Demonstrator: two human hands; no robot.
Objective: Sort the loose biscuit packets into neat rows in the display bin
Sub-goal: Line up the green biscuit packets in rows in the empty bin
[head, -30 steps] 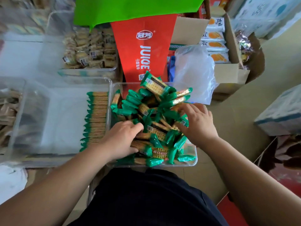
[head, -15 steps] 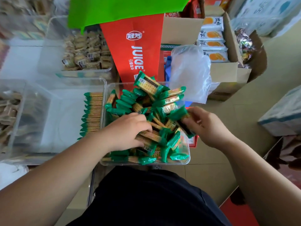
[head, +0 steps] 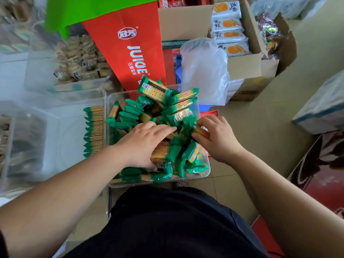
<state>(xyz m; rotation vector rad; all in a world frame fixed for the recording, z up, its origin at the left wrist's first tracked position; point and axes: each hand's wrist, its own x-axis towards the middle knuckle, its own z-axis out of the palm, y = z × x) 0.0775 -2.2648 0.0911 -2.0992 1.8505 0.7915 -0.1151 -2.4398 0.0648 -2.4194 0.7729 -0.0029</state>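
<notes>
At floor level, before the person's knees, a clear tub stood heaped with loose biscuit packets, green-ended wrappers lying every way, some poking above the rim.

Left hand: laid palm down on the middle of the heap, fingers stretched out toward the right, thumb tucked low against a bundle of packets at the near side. Whether it clasped that bundle or merely pressed on it I could not tell.

Right hand: at the tub's right edge, fingers curled over and thumb under one packet, pinching it; the packet's green end stuck out to the left, just beside the left hand's fingertips.

Display bin: clear plastic, touching the tub on its left. A single row of packets stood on edge along its right wall, green ends facing left, neatly stacked from far to near.

Beyond the tub a red juice carton leaned, with a crumpled clear plastic bag to its right. Farther right sat an open cardboard box holding white cake packs. At far left, blurred, another clear bin held brownish wrapped biscuits.
</notes>
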